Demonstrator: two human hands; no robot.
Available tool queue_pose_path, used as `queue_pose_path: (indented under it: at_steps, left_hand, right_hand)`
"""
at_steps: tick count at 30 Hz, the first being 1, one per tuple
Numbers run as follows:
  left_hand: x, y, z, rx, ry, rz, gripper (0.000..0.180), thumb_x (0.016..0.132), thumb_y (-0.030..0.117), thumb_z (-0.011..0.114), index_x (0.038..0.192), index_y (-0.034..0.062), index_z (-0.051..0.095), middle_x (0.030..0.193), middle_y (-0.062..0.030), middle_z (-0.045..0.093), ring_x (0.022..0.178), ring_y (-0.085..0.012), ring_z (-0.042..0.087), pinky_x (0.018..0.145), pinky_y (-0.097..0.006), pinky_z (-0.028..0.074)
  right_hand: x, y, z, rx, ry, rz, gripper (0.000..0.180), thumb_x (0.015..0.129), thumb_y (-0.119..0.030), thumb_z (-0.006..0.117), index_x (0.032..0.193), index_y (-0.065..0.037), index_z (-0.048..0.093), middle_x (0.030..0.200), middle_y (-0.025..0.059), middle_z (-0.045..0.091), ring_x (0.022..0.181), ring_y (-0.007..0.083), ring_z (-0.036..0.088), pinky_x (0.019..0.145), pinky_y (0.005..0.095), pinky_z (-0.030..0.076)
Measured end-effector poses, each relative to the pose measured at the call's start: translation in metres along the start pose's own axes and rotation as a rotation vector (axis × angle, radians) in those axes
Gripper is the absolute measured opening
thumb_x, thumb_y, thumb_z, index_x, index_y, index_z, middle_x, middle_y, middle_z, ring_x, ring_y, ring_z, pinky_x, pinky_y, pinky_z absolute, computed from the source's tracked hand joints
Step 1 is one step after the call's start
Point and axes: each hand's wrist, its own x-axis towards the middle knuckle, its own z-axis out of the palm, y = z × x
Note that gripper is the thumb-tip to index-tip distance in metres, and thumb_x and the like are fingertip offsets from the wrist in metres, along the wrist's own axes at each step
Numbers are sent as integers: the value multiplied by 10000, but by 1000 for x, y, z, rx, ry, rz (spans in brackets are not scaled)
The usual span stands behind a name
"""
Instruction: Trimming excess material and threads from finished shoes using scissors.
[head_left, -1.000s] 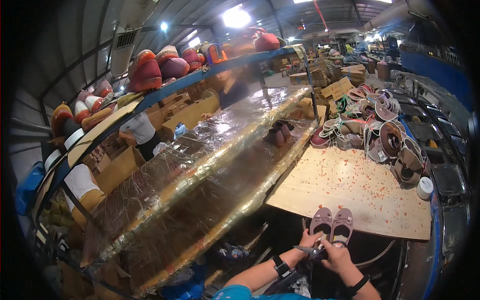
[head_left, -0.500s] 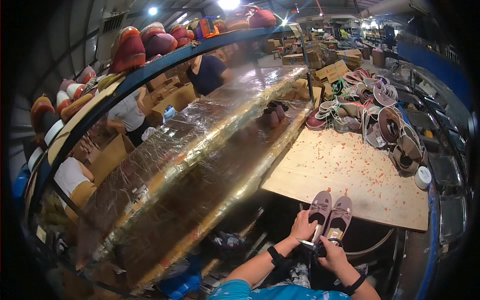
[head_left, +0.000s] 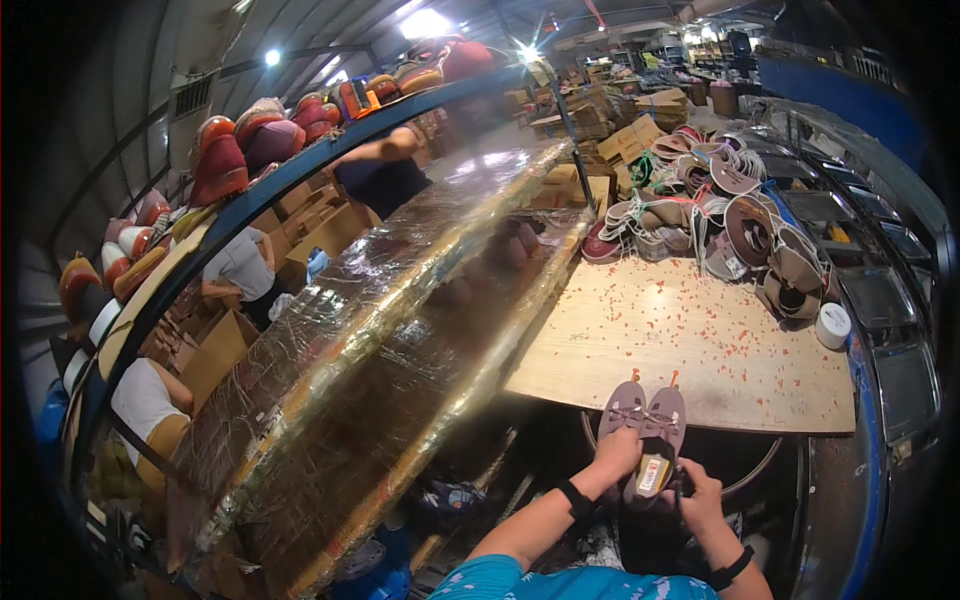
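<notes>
A pair of mauve flat shoes, the left shoe [head_left: 622,402] and the right shoe [head_left: 666,408], is held side by side at the board's near edge, toes pointing away. Small orange bits stick out at both toe tips. My left hand [head_left: 618,455] is closed on the left shoe, covering its opening. Inside the right shoe a pale label [head_left: 652,475] shows at the heel. Beside that heel, my right hand [head_left: 704,502] has its fingers curled round the dark handles of scissors [head_left: 682,484]; their blades are hard to make out.
Orange scraps litter a wooden board [head_left: 590,340]. A heap of laced shoes [head_left: 725,215] sits on its far side, near a white round tub [head_left: 833,326]. Left stands a rack with plastic-wrapped shelves [head_left: 340,350] and a blue top rail [head_left: 330,135]; other people are behind it.
My left hand has moved forward over the left shoe. The scissor blades, earlier pointing left across the heels, no longer show clearly; my right hand has shifted right. The whole view has turned slightly.
</notes>
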Motion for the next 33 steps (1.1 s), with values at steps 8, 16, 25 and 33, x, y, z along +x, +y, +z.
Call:
queue_pose_path:
  at_steps: [8,16,25,33]
  left_hand:
    - [-37,-35,-36,-661,-42,-9,245,883,149,488,1033,10,622,933,-133,664,848,-276,640,745,-364,490]
    - [-74,2,-77,-1787,-686,-638,328,906,100,478,1218,18,533,1079,-125,624,936,-215,622,776,-341,524]
    - [-70,-10,-59,-1647,-812,-676,320,907,88,477,1211,9,536,1076,-126,624,920,-202,624,766,-325,527]
    - [-91,-10,-59,-1448,-656,-472,292,906,81,482,1178,3,552,1044,-114,632,879,-177,627,739,-299,528]
  right_hand:
    - [-35,41,-58,615,164,656,400,821,-79,517,1212,-26,447,572,86,540,338,136,461,294,235,342]
    - [-14,5,-49,53,-137,188,562,715,-256,749,1194,-68,523,931,106,616,848,242,606,779,321,465]
    - [9,-12,-34,-217,-104,240,592,674,-309,754,1177,-92,531,845,95,582,715,236,566,678,334,465]
    - [-10,14,-17,-266,-28,126,490,709,-245,737,1124,-49,563,766,125,598,648,192,590,608,326,479]
